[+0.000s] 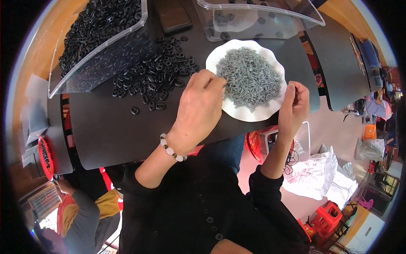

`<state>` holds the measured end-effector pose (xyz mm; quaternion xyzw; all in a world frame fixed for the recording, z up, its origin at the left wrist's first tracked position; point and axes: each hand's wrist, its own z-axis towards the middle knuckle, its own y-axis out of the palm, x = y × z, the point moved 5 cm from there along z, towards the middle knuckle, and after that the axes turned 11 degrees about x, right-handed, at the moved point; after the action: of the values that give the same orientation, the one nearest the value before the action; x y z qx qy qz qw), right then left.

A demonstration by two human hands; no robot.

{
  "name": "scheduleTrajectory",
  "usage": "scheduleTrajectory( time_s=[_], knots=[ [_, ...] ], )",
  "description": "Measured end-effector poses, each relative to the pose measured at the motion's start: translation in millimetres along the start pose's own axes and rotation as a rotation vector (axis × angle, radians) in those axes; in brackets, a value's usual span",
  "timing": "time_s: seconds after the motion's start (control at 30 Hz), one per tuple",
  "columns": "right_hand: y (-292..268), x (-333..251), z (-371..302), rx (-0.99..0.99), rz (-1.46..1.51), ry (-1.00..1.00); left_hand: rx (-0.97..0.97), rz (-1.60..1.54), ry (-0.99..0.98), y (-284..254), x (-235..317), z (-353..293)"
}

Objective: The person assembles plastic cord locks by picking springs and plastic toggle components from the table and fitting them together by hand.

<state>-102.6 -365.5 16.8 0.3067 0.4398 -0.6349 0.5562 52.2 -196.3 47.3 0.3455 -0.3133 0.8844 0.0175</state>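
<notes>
A white scalloped plate (241, 114) holds a heap of small grey, clear-looking slender pieces (249, 78). My left hand (201, 106), with a bead bracelet at its wrist, reaches over the plate's left rim. Its fingers are pinched together at the edge of the heap, and their tips are partly hidden. Beside the right rim, my right hand (294, 106) is closed, thumb against curled fingers. Whatever either hand may grip is too small or hidden to name. Left of the plate lie loose black oval pieces with holes (160, 80), resembling cord stoppers.
A clear bin (99, 55) full of black pieces stands at the far left of the dark table (122, 135). Another clear bin (270, 25) with a few pieces sits behind the plate. A dark box (173, 17) lies between them. Another person (84, 216) sits at lower left.
</notes>
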Motion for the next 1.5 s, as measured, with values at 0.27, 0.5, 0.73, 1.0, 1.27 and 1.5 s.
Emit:
scheduleTrajectory(
  time_s=[0.27,0.5,0.73,1.0,1.27,1.5],
  knots=[
    [12.8,-11.5,-14.0,-0.076,-0.005,0.024,0.034,0.007,-0.014,-12.4,-8.5,-7.0],
    [16.7,-13.2,-19.4,-0.183,0.098,0.092,0.013,-0.035,-0.101,-28.3,-22.8,-10.8],
    [-3.6,-36.3,-24.6,-0.057,0.031,0.034,0.005,0.227,0.044,-24.4,-8.1,1.3],
    [9.1,-45.8,-49.1,-0.234,0.209,0.114,0.028,0.129,0.050,-20.7,-9.4,1.0],
    [30.4,-60.6,-57.3,-0.361,0.292,0.109,0.052,-0.203,-0.240,-20.7,-13.0,1.2],
    [55.2,-71.3,-53.5,-0.459,0.285,-0.021,-0.108,-0.637,-0.627,-12.2,-22.1,-5.0]
  ],
)
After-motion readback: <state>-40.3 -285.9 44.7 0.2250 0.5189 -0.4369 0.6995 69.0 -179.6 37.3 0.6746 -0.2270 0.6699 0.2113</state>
